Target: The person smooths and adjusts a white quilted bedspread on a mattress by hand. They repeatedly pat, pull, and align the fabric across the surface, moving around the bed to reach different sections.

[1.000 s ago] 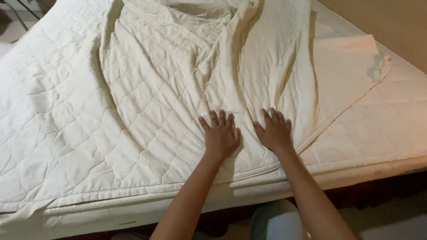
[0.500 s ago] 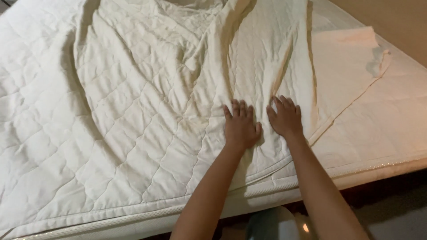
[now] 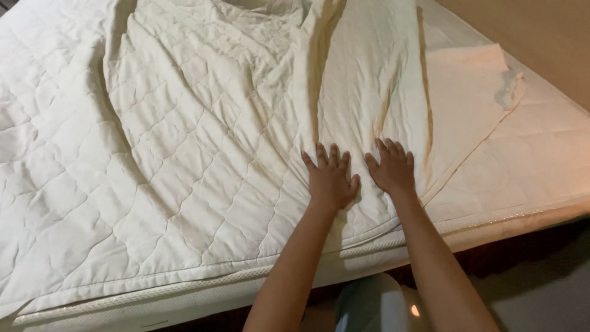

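Observation:
A cream quilted bedcover lies spread and wrinkled over a mattress. My left hand rests flat on it, fingers spread, near the bed's front edge. My right hand lies flat right beside it, palm down, fingers apart. Neither hand holds anything. A long fold of the cover runs up from between my hands toward the far end of the bed.
A smooth cream sheet corner lies on the right part of the mattress. The mattress edge piping runs along the front. A tan wall stands at the right. Dark floor lies below.
Both hands have slid a little farther up and to the right over the cover, staying flat. The view has shifted so the bed sits more to the left.

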